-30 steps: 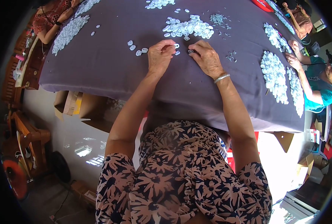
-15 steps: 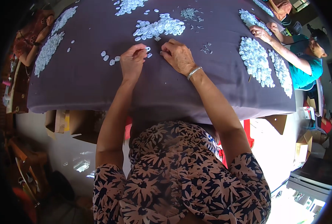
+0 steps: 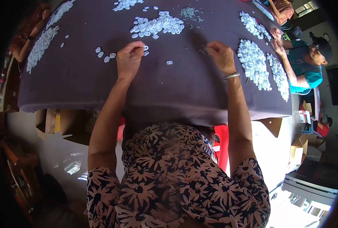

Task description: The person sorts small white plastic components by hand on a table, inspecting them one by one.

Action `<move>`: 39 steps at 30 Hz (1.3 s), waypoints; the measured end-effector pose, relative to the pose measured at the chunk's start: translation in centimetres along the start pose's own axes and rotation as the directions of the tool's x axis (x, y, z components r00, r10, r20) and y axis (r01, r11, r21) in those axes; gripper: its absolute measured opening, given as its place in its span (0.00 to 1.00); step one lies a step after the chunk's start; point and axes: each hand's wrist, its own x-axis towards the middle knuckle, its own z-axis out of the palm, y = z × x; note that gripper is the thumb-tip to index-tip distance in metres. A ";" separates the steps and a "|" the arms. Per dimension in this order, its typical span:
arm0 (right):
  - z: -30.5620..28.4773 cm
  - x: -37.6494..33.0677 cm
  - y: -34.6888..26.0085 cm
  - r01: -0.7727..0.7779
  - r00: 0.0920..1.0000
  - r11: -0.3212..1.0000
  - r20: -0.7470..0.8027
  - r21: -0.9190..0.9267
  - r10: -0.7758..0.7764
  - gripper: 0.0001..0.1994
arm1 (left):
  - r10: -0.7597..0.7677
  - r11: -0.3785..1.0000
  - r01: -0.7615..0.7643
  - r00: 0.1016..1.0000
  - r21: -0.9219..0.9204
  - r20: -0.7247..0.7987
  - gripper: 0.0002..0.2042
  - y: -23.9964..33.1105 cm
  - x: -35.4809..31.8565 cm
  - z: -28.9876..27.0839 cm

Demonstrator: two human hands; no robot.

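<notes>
Purple-grey cloth covers the desk (image 3: pixel 81 83) in the head view, and the change on it is plain: a second ago both hands were bunched together near the middle, while now the right hand (image 3: pixel 221 56) has swung out to the right, to a thin scatter of tiny dark bits (image 3: pixel 203 48), and the left hand (image 3: pixel 129 59) has stayed by the small white pieces (image 3: pixel 145 49). That split reads as one round finished and another begun (a judgement only), each hand fetching its own part. The left fingers (image 3: pixel 138 45) are together, pinched on one white piece at their tips; the right fingers (image 3: pixel 211 46) are curled together too, but whether they hold anything I cannot tell. One loose white piece (image 3: pixel 169 62) lies between the hands, a few more (image 3: pixel 103 56) left of the left hand, and a big heap (image 3: pixel 155 26) beyond. No tray or bowl holds any of it; only cardboard boxes (image 3: pixel 58 123) stand under the desk, contents unseen. A co-worker in teal (image 3: pixel 304 62) works at the right edge.
</notes>
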 end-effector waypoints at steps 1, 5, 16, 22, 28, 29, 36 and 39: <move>-0.5 0.0 1.2 -0.035 0.999 0.999 -0.019 -0.026 0.034 0.07 | 0.072 0.997 -0.073 0.997 0.020 0.042 0.04 -0.1 -0.1 0.0; -0.5 0.2 2.6 -0.001 0.999 0.997 -0.043 -0.080 -0.003 0.07 | 0.164 0.985 -0.169 0.978 0.029 0.128 0.04 0.4 -0.5 0.4; 1.9 -0.6 -1.2 0.122 0.986 0.987 0.098 0.104 -0.132 0.05 | 0.351 0.802 -0.375 0.926 0.465 0.141 0.08 1.0 -1.3 1.0; 5.6 -1.7 -5.1 0.205 0.906 0.905 0.277 0.373 -0.319 0.08 | 0.403 0.855 -0.398 0.913 0.332 0.056 0.09 1.7 -1.1 1.2; 6.2 -0.8 -6.0 0.367 0.852 0.920 0.347 0.134 -0.391 0.06 | 0.421 0.868 -0.429 0.903 0.249 0.088 0.10 2.1 -1.4 1.2; 6.3 -0.7 -5.9 0.375 0.849 0.917 0.347 0.134 -0.398 0.06 | 0.419 0.872 -0.433 0.901 0.230 0.109 0.10 2.1 -1.4 1.3; 7.4 -0.3 -5.1 0.123 0.930 0.911 0.275 0.393 -0.244 0.07 | 0.244 0.957 -0.272 0.943 0.102 0.226 0.14 2.1 -1.9 2.1; 7.3 -0.3 -5.6 0.003 0.923 0.836 0.320 0.549 -0.213 0.09 | 0.140 0.989 -0.147 0.953 0.008 0.269 0.16 2.1 -2.0 2.0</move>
